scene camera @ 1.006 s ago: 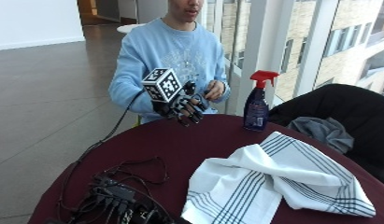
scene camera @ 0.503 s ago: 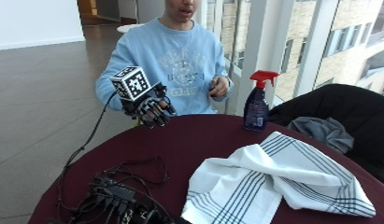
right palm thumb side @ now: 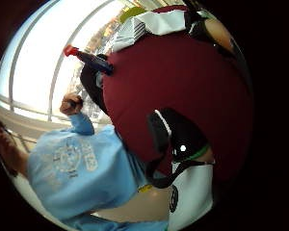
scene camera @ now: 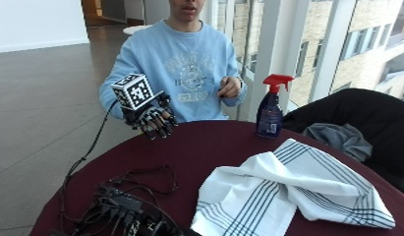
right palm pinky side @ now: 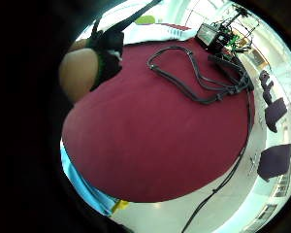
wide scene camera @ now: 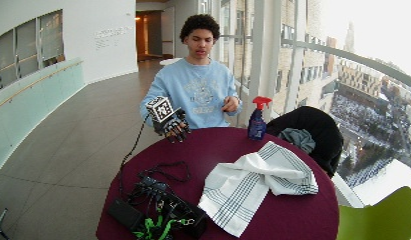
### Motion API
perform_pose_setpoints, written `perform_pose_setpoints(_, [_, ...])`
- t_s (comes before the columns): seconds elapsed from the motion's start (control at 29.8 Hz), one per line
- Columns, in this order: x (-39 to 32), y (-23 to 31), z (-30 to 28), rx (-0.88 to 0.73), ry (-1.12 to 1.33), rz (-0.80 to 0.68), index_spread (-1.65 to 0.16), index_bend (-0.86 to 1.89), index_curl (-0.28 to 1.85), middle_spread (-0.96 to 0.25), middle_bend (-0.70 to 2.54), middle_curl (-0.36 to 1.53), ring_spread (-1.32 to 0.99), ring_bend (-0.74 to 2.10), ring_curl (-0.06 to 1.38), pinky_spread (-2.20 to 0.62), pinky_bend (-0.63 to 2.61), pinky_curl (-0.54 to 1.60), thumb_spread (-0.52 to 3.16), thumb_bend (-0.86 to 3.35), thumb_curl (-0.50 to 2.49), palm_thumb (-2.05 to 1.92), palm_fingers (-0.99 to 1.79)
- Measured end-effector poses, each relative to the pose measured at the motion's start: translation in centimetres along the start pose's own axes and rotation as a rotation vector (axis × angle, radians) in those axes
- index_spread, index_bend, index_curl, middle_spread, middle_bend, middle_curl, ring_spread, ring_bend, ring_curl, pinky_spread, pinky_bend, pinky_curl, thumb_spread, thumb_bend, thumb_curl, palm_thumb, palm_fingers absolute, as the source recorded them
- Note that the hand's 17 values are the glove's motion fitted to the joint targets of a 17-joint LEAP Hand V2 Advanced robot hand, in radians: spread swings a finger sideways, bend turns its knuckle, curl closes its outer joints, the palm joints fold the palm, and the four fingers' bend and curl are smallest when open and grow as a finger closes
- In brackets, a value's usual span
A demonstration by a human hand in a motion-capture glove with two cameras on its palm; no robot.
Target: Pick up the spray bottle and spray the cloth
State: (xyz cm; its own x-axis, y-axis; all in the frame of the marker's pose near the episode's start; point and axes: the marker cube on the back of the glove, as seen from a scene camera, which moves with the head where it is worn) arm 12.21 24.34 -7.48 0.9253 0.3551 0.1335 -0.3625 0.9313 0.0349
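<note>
One blue spray bottle (scene camera: 270, 115) stands upright at the table's (scene camera: 208, 152) far edge, long axis vertical, its red trigger head's nozzle pointing toward the person. Just before it, well apart, the white striped cloth (scene camera: 290, 194) lies crumpled. Near the far-left edge, the gloved right hand (scene camera: 152, 119) hovers, fingers loosely curled downward, holding nothing. Only the thumb-side palm view shows the bare hand (right palm thumb side: 71, 103) raised, curled.

The gloved right hand (scene camera: 151, 119) hung raised at chest height, fingers (scene camera: 159, 129) pointing down, relaxed, holding nothing. The bare left hand (scene camera: 229, 87) was raised near the chest, fingers loosely curled.
</note>
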Motion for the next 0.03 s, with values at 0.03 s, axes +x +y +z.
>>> perform_pose_setpoints(0.03, [0.02,-0.04,0.02,0.001,0.000,-0.002,-0.33,0.13,0.27,-0.07,0.23,0.43,-0.02,0.28,0.35,0.22,0.21,0.35,1.14,-0.02,0.31,0.65,0.75])
